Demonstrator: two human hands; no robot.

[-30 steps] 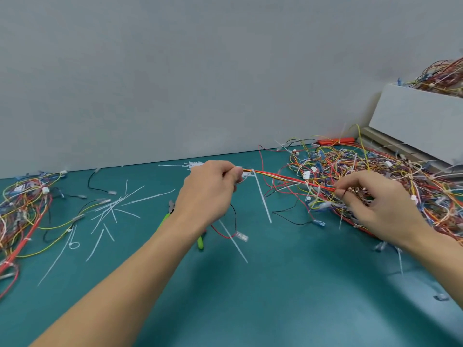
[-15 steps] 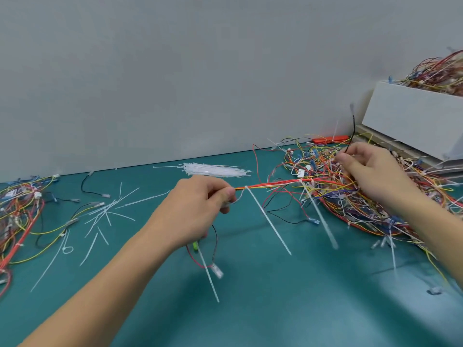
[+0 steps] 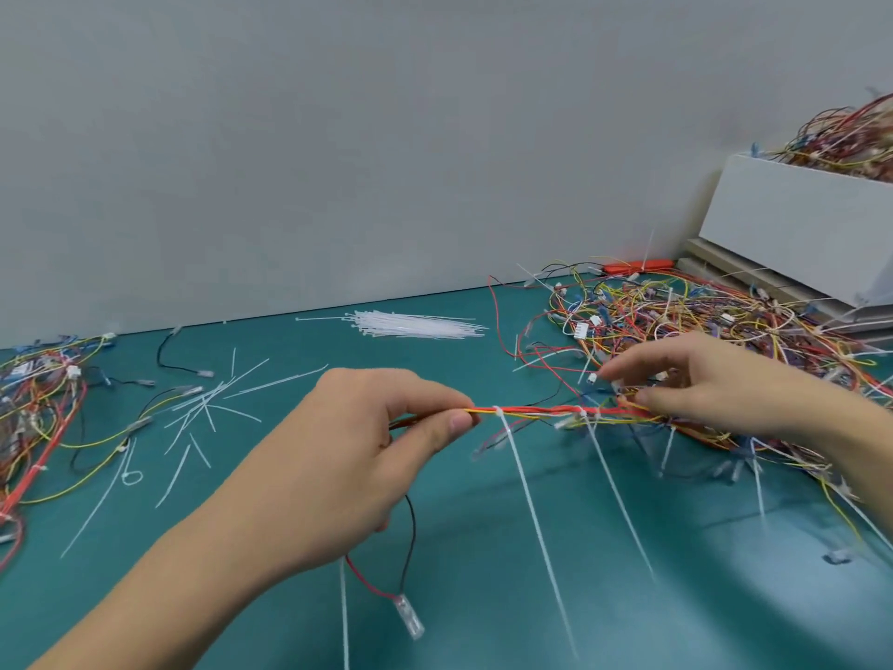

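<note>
We pinch the tied red-and-yellow wire harness (image 3: 536, 411) between left hand (image 3: 357, 456) thumb and forefinger, right hand (image 3: 715, 394) nipping its far end above the bench (image 3: 483, 611) towards the right edge, and pulling now could drag the tangled wire pile (image 3: 700, 321) along, snagged on those dangling cable ties (image 3: 526, 500).

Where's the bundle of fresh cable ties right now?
Head view: the bundle of white cable ties lies on the table at centre back, by the wall, beyond the left hand and left of the wire tangle.

Zip-tie bundle (image 3: 415, 326) ctr-back, white box (image 3: 792, 224) far rt.
</note>
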